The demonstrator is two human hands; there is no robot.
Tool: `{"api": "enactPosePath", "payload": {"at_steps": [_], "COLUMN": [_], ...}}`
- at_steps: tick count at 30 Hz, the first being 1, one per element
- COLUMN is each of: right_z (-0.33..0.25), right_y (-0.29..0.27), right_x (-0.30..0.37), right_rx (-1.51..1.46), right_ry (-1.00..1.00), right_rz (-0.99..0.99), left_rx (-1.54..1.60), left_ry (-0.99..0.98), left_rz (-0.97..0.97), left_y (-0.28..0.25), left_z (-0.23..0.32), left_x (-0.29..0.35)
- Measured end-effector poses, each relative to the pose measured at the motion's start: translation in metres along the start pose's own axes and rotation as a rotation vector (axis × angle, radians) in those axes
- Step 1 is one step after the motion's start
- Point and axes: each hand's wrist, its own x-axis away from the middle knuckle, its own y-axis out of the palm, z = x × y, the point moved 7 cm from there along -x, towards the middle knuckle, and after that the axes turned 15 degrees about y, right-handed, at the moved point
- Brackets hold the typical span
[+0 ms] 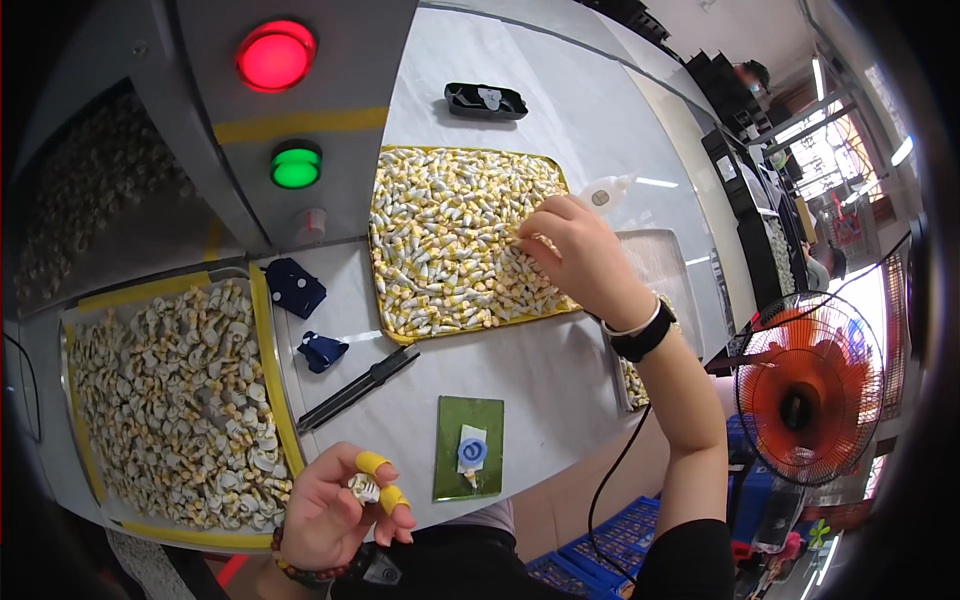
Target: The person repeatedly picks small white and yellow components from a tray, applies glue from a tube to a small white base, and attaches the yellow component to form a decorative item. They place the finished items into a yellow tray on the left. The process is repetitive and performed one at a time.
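My left hand (335, 510), with yellow covers on two fingertips, curls around small whitish ridged pieces (364, 489) near the table's front edge. My right hand (578, 250) reaches over the right side of a yellow-edged tray (378, 290) full of small white-and-yellow cone-shaped pieces (450, 240). Its thumb and fingertips come together just above the cones; whatever they pinch is hidden. Between the hands lies a green mat (452, 412) bearing a blue ring (472, 453) on a white square, with one small cone piece (471, 479) just below it.
At left is a yellow-taped tray (272, 400) of loose white-and-orange curled pieces. A long black tool (358, 387) and dark blue cloth pieces (294, 288) lie between the trays. Farther back are a black case (486, 101) and white bottle (606, 192). An orange fan (800, 400) stands right.
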Motion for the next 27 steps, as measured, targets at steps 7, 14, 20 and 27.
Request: {"api": "enactPosePath", "payload": {"at_steps": [7,14,20,27], "right_z": [-0.025,-0.090,-0.088,-0.103], "right_y": [-0.033,-0.003,0.011,0.019], "right_x": [0.044,0.132,0.145,0.143], "right_rx": [-0.422,-0.421,-0.316,-0.116], "right_ry": [0.168,-0.038,-0.042,-0.169], "right_rz": [0.000,-0.285,-0.274,-0.315], "left_rx": [-0.020,-0.067,-0.101,-0.073], "left_ry": [-0.029,-0.066,-0.019,0.009], "left_rz": [-0.012,-0.003,-0.003,0.020], "left_y": [-0.002,0.005,0.007,0.003], "left_z": [0.001,0.002,0.004,0.002], "left_x": [0.001,0.004,0.003,0.007]}}
